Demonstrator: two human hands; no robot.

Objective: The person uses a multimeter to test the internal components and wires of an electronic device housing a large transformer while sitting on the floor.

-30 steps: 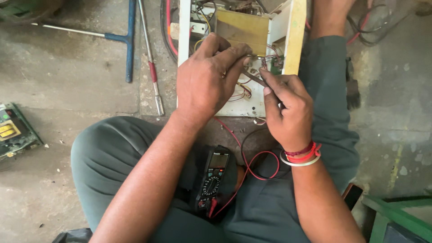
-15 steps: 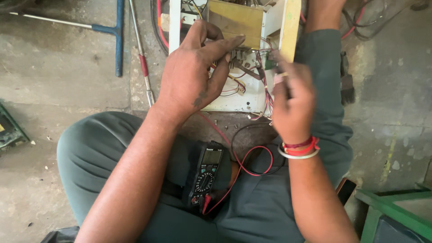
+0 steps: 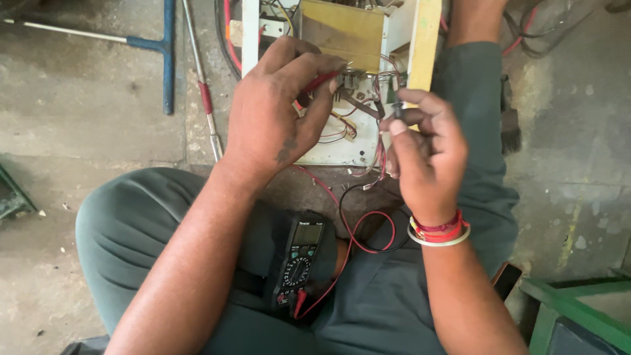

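I sit on the floor with an opened white electrical unit between my legs, its yellow block and loose wires showing. My left hand pinches a red test probe against a small terminal inside the unit. My right hand grips a black test probe just right of that spot. Red and black leads run down to a black multimeter lying on my lap.
A blue T-handle tool and a thin rod with a red sleeve lie on the concrete floor at the upper left. A green metal frame stands at the lower right. A brush lies beside my right leg.
My view has shifted a little to the right. My right hand has lifted slightly and turned, with the black probe now held up nearer the terminal. My left hand stays on the unit.
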